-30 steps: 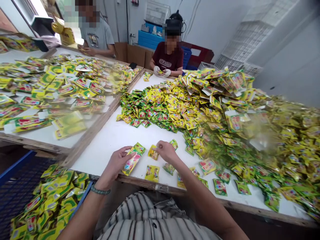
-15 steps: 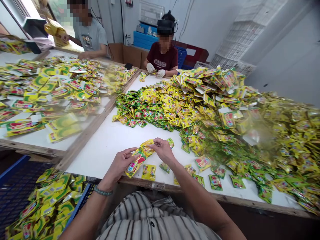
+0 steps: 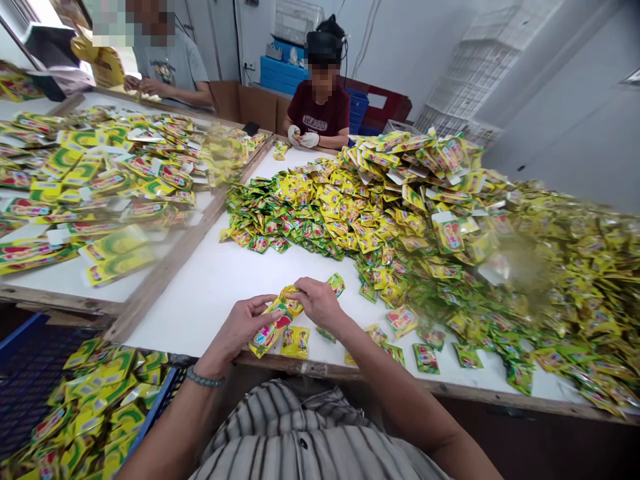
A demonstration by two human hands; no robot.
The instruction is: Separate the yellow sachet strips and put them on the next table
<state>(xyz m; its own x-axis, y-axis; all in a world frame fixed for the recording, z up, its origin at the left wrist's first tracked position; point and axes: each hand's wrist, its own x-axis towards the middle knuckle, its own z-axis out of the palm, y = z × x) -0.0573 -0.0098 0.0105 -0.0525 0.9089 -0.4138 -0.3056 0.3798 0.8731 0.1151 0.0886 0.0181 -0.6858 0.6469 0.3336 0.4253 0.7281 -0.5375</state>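
- My left hand (image 3: pixel 244 328) grips a printed carton (image 3: pixel 271 335), partly covering it.
- My right hand (image 3: pixel 320 304) pinches a yellow sachet (image 3: pixel 293 307); whether it's inside, I can't tell.

I see pale bluish-grey wall (image 3: pixel 397 67), thin cable (image 3: pixel 367 35) running down it, socket (image 3: pixel 249 65) lower left. White-topped table (image 3: pixel 200 287) has wooden edging (image 3: pixel 310 369). Brown cardboard (image 3: pixel 257 107) stands beyond far side. Blue boxes (image 3: pixel 280 79) carry wire cage (image 3: pixel 299 20). White wire baskets (image 3: pixel 467 73) stacked tall at right. Bright opening (image 3: pixel 131 61) upper left. Area under table too dark for me to make out.
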